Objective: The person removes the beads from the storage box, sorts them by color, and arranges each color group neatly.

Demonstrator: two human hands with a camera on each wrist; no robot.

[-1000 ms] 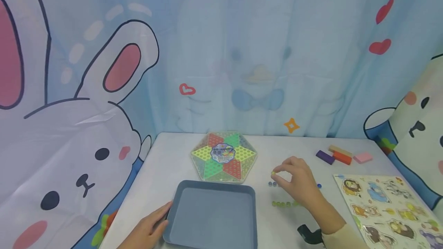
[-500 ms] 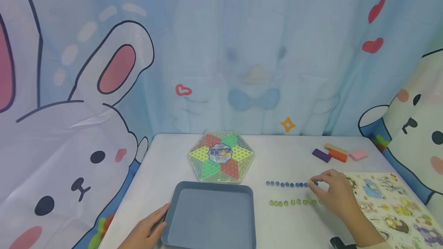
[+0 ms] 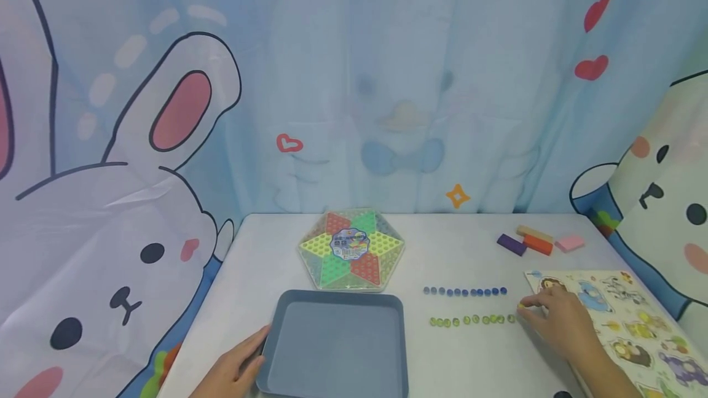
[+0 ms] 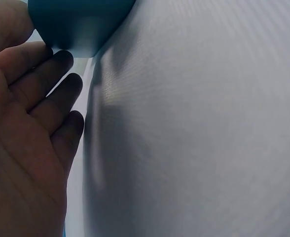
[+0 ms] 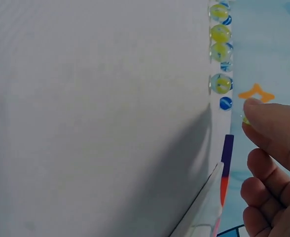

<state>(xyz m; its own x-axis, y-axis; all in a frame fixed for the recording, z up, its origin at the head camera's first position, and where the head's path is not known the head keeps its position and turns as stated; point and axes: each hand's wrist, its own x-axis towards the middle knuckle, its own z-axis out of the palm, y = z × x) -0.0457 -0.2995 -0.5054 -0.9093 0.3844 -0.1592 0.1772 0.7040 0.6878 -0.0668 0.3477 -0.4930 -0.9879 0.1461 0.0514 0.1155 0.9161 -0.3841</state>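
Observation:
Between thumb and index finger, my right hand (image 3: 566, 326) pinches a small yellow-green marble (image 5: 244, 118), held just off the right end of a row of yellow-green marbles (image 3: 475, 319). The other fingers of that hand curl loosely in the right wrist view. Behind that row lies a parallel row of blue marbles (image 3: 465, 292) on the white table. My left hand (image 3: 233, 366) rests against the left side of a grey-blue tray (image 3: 337, 343). In the left wrist view its relaxed fingers (image 4: 56, 94) lie by the tray's outer wall (image 4: 76, 29).
A hexagonal Chinese checkers board (image 3: 351, 272) lies behind the tray. Coloured blocks, including a purple block (image 3: 511, 244) and a pink block (image 3: 570, 243), lie at the back right. An animal puzzle board (image 3: 603, 324) is beside my right forearm. A printed curtain (image 3: 398, 78) hangs behind the table.
My right hand has carried the pinched marble rightward along the blue row, then nearer to the right end of the yellow-green row. My left hand has stayed at the tray.

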